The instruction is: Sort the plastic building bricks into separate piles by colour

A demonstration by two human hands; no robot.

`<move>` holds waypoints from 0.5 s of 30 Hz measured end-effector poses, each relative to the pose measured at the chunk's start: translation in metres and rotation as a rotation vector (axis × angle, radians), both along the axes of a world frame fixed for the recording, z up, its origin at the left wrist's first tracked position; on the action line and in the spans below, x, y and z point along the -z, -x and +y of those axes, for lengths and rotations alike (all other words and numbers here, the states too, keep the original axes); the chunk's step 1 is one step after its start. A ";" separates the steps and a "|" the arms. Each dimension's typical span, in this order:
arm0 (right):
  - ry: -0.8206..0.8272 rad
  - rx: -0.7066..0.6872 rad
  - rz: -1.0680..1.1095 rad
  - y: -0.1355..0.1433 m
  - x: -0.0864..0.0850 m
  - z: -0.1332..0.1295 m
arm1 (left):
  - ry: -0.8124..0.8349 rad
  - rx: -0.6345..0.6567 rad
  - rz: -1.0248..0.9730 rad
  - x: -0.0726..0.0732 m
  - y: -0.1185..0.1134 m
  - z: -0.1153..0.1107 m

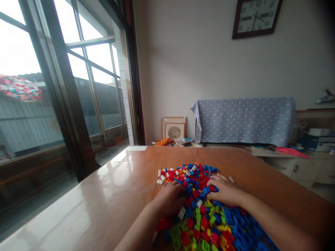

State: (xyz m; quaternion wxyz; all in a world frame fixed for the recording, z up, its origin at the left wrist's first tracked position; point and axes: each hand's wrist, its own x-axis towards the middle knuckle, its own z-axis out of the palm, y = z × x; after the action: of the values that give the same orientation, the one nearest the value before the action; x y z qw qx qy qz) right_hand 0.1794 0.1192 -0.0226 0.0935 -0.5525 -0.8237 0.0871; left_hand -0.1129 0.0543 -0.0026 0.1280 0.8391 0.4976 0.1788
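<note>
Fingers of the left hand (170,197) are resting bent on the left side of the toy bricks (203,210). Fingers of the right hand (226,190) are lying loosely spread, thumb apart, against red and blue pieces on the right side. Blur is masking the fingertips, so whether either hand is gripping a brick cannot be told.

The bricks are occupying the middle of the table (112,198) and extending toward its near edge, which is falling outside the view. Judged by layout, colour separation is standing only partial: blue bricks (239,226) are lying massed toward the near right, while green, red and yellow pieces are mingling beside them. Red, white, orange and blue pieces are remaining mixed at the far end.

The polished table is reflecting daylight along its left edge; a white sheet (136,148) is lying at the far left corner. Beyond, glazed panels (94,80) are lining the left side, a patterned cloth (243,120) is draping an object, and a clock (257,18) is hanging above.
</note>
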 end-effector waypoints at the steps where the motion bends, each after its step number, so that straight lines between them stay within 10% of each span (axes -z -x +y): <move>1: -0.010 0.020 -0.007 -0.002 0.000 0.005 | 0.003 0.023 -0.015 -0.001 -0.002 -0.001; 6: -0.090 -0.031 0.021 0.022 -0.012 0.027 | 0.028 0.086 -0.142 -0.006 -0.006 -0.005; 15: -0.057 -0.215 0.067 0.146 -0.048 0.054 | -0.040 -0.055 -0.252 -0.005 0.002 0.003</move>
State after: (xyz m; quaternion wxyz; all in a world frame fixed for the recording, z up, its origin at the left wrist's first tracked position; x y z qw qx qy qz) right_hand 0.0338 0.1733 0.0257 0.1268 -0.4549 -0.8767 0.0914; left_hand -0.1146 0.0574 0.0022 0.1680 0.7984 0.4966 0.2963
